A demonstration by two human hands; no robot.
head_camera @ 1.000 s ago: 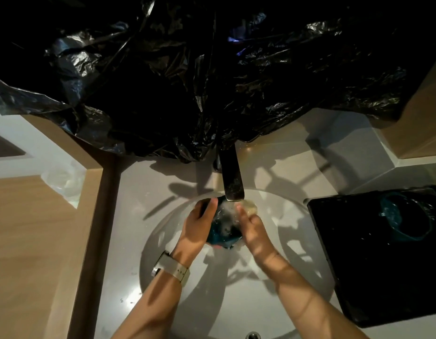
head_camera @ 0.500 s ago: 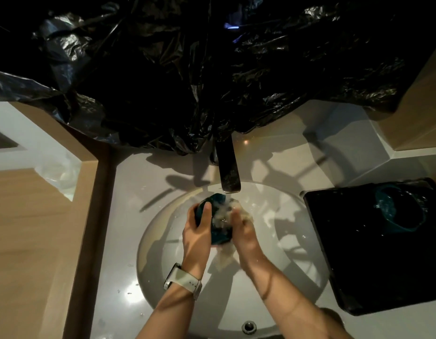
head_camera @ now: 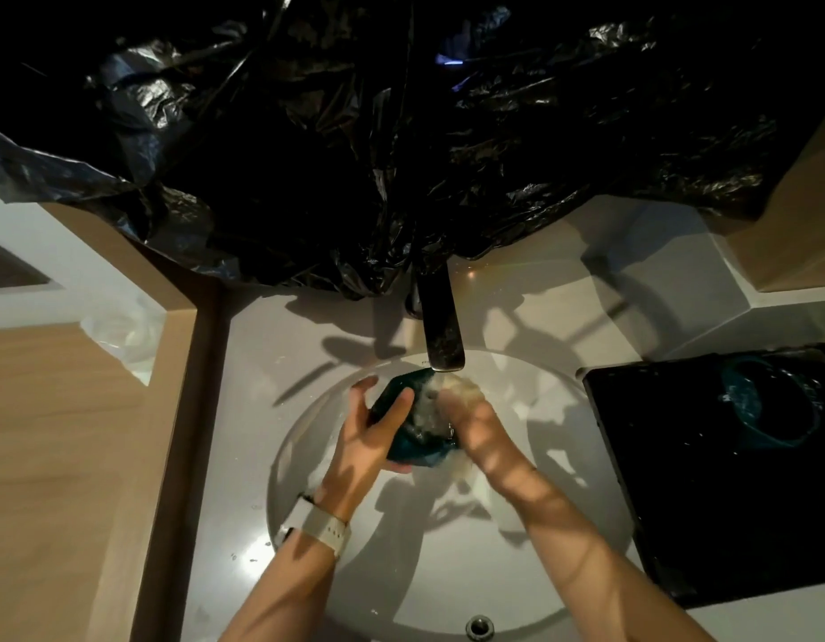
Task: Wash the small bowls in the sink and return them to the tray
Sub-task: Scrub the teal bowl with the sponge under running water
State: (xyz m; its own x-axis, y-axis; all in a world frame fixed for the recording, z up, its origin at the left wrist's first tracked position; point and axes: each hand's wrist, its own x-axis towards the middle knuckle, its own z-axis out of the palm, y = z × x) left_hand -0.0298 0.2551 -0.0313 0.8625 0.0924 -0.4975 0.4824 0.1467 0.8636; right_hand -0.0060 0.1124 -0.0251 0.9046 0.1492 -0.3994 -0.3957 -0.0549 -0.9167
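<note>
Here, a small teal bowl (head_camera: 412,421) is held over the white sink (head_camera: 308,433), directly below the faucet (head_camera: 440,333), with running water striking it. The bowl is gripped by the left hand (head_camera: 371,440), its thumb curled over the near rim and its fingers wrapped round the far side. The right hand (head_camera: 470,421) is pressed against the bowl's right side, fingers bent into the splashing water; whether anything is held in them cannot be told through the foam.

Two hands are seen, and two bowls: the second teal bowl (head_camera: 767,403) is set on the black tray (head_camera: 679,479), which lies on the counter to the right of the sink. One faucet is counted, and one pale watch (head_camera: 320,525) is worn on the left wrist. Behind the faucet, crumpled black plastic sheeting (head_camera: 401,155) is draped.

Compared with half a second earlier, the bowl has been kept under the faucet, the left thumb has been shifted slightly along the rim, and the right hand has been moved higher against the bowl.
</note>
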